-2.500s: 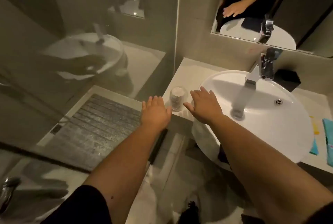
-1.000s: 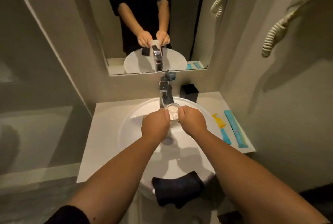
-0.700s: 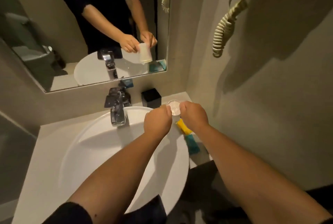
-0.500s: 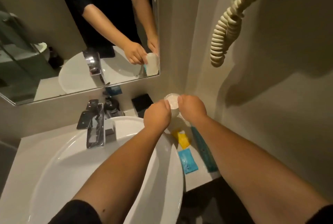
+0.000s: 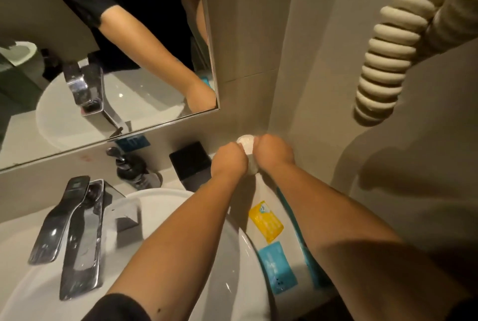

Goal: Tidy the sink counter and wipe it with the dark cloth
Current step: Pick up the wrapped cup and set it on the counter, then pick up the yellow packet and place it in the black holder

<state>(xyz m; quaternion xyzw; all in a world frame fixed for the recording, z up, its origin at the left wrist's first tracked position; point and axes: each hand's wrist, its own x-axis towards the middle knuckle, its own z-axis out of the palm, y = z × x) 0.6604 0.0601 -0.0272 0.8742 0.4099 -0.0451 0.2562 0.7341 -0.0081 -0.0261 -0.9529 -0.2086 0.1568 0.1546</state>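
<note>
Dim warm light, beige tiled walls (image 5: 248,44), framed wall mirror (image 5: 77,119), cream coiled cord (image 5: 382,67) hanging at right

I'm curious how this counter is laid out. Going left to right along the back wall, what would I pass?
Tap → dark pump bottle → black box → left hand → wrapped cup held between both hands → right hand.
</note>
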